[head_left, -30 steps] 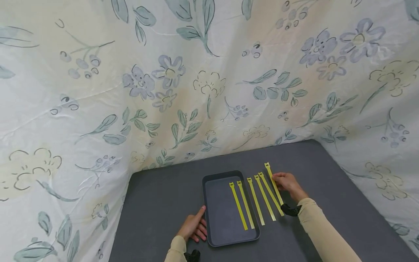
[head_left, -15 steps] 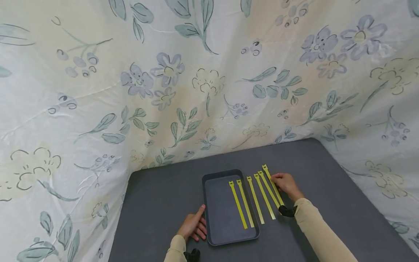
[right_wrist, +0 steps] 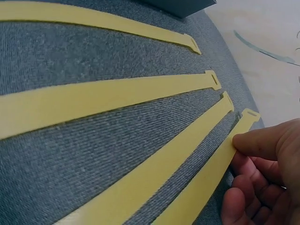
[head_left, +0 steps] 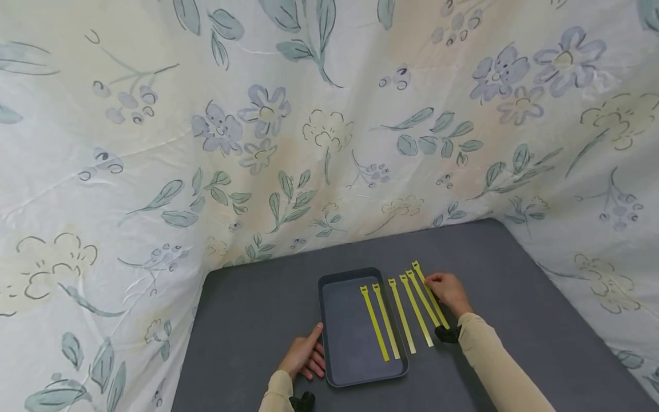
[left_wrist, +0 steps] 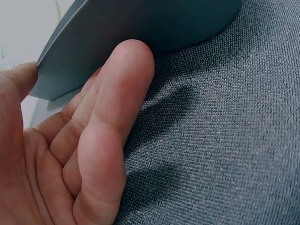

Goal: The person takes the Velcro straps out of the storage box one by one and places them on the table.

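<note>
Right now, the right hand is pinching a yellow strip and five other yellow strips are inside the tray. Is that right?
Not quite: only two yellow strips are inside the tray, as the head view shows. The right hand is pinching another yellow strip.

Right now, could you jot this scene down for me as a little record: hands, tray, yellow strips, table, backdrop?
Left hand: thumb at the tray's left rim
Right hand: pinches the rightmost yellow strip between thumb and finger
Tray: dark, rectangular, holding two yellow strips side by side
Strips outside tray: four to its right, including the pinched one
Table: dark gray
Backdrop: pale cloth with flowers and leaves
</note>
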Action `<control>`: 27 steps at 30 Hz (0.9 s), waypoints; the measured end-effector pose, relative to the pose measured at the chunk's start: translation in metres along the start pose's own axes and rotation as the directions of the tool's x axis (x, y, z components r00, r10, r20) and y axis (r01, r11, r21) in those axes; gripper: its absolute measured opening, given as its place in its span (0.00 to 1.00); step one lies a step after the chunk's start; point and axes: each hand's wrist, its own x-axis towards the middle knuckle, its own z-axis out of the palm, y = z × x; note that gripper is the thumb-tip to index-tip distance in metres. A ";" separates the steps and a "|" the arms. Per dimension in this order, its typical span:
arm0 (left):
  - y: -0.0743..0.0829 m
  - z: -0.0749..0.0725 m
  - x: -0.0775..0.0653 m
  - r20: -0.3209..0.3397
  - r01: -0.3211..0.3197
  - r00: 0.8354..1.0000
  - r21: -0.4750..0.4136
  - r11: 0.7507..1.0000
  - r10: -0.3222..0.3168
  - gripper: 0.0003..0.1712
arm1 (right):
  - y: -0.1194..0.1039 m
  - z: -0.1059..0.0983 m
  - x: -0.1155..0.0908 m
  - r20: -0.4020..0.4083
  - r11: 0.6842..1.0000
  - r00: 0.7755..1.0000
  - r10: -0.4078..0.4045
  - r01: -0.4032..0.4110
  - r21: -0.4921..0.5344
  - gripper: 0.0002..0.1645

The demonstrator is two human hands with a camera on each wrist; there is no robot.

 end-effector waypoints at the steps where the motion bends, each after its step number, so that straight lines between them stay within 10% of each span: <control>1: 0.000 0.000 0.000 -0.002 -0.003 1.000 0.003 1.000 0.003 0.49 | 0.000 0.000 -0.001 0.000 1.000 1.000 0.003 -0.003 -0.003 0.20; 27: 0.000 0.001 0.001 0.000 -0.013 1.000 0.004 1.000 0.013 0.49 | -0.006 0.003 -0.007 -0.050 0.996 0.999 -0.003 -0.001 -0.092 0.19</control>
